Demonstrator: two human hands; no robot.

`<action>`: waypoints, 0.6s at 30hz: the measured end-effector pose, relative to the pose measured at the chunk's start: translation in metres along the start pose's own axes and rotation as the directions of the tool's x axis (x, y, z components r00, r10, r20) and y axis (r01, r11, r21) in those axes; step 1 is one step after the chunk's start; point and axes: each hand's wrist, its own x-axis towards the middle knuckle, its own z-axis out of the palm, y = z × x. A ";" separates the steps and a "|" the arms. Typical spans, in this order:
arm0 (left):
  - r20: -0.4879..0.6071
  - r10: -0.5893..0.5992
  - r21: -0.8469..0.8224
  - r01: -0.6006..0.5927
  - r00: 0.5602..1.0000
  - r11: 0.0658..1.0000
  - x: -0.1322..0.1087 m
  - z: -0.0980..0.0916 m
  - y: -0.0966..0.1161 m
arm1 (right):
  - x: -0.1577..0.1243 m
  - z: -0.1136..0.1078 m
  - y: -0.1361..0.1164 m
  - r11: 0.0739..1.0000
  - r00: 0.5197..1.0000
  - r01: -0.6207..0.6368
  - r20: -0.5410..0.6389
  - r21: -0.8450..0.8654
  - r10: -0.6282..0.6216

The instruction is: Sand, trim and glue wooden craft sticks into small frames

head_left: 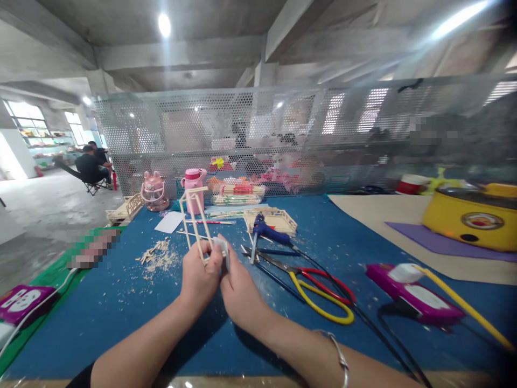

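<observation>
My left hand [200, 277] is closed around the lower end of a thin wooden stick frame [194, 221], which stands upright above the blue table mat [121, 302]. My right hand [238, 288] is closed too, pressed against the left hand and pinching a small pale object [222, 249] at the base of the frame; what it is I cannot make out. A bracelet sits on my right wrist.
A blue glue gun [269, 230], red and yellow handled pliers [319, 293], wood scraps [159, 257], a stick tray [271, 218], pink bottles [193, 186], purple power strips [412, 291] and a yellow pot [472, 221] lie around. A mesh screen stands behind. People sit far left.
</observation>
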 end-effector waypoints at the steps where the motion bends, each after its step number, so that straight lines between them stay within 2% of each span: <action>1: -0.032 -0.020 -0.029 0.019 0.999 0.999 0.001 -0.001 -0.001 | 0.000 0.001 0.000 1.000 0.999 0.019 0.034 0.007 -0.019; 3: -0.070 -0.041 -0.053 0.038 0.997 0.998 0.001 -0.002 -0.002 | -0.001 0.003 0.000 0.999 0.997 0.036 0.063 0.015 -0.037; 8: -0.001 0.035 0.060 -0.035 0.999 0.998 -0.001 0.000 0.000 | -0.002 0.002 -0.001 1.000 0.999 -0.004 -0.032 -0.015 0.003; 13: -0.075 -0.011 -0.028 0.009 0.997 1.000 -0.001 -0.001 0.001 | -0.004 0.003 0.000 0.998 0.998 0.059 0.034 -0.035 -0.058; 18: 0.018 0.031 -0.033 -0.030 0.999 0.999 -0.007 0.003 0.004 | -0.005 0.000 0.003 0.990 0.990 0.122 -0.063 -0.071 -0.127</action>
